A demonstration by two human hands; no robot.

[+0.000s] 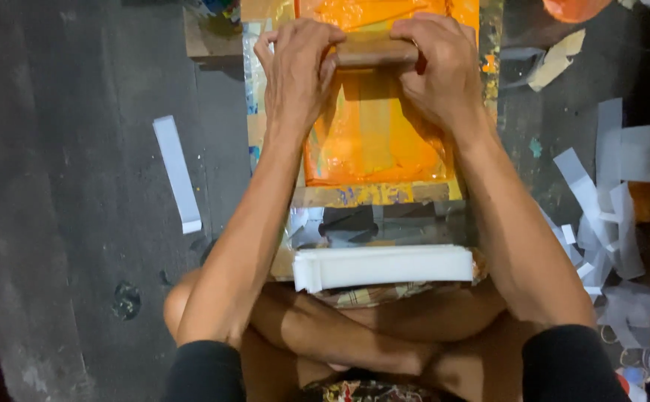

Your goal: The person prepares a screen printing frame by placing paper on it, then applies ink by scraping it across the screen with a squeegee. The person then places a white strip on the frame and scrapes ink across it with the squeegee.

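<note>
Currently:
Hands: left hand [299, 71] and right hand [440, 67] both clamped on wooden squeegee [375, 50].
Progress: squeegee at far end of orange-inked screen [373, 141]; pull judged barely begun.
Remaining: white sheet stack [384, 266] at floor-side near edge.

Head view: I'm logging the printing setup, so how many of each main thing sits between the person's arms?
Hands on the handle: 2 (left hand, right hand)
Wooden squeegee handle: 1
Orange-inked screen frame: 1
Stack of white sheets: 1
Total: 5
</note>
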